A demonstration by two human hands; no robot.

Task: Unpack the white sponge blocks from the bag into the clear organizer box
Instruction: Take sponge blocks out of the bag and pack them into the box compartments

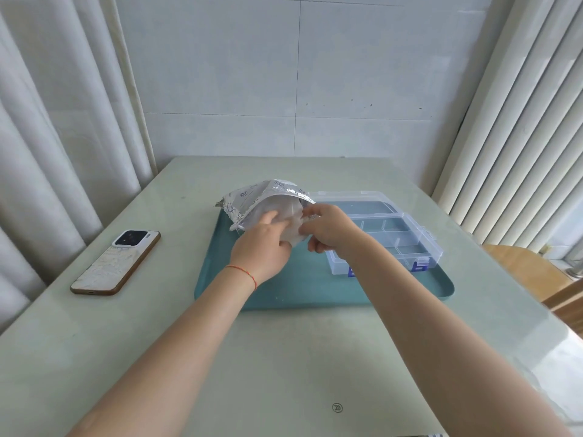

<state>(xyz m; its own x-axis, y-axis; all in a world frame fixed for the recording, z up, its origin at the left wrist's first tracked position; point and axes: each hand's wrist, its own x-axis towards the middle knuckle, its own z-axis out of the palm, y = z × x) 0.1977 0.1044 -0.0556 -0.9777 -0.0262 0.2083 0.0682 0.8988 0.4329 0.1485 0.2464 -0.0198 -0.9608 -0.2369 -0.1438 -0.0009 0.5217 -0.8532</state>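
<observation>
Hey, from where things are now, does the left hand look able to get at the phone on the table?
Probably yes. The phone lies in the open on the table, left of the tray, with nothing between. But the left hand is reaching into the bag and must pull out first.

1. Teal tray (pixel 284 294) on pale table (pixel 284 357); the tray serves as landmark.
2. Silver printed bag (pixel 252 197) over the tray's far left corner, mouth open toward the person.
3. Left hand (pixel 263 247) reaches into the bag mouth; right hand (pixel 328 228) pinches its edge.
4. Clear organizer box (pixel 394 234) on the tray's right half, lid open, compartments visible.
5. Phone (pixel 116 261) face down, left of the tray, apart from it.
</observation>
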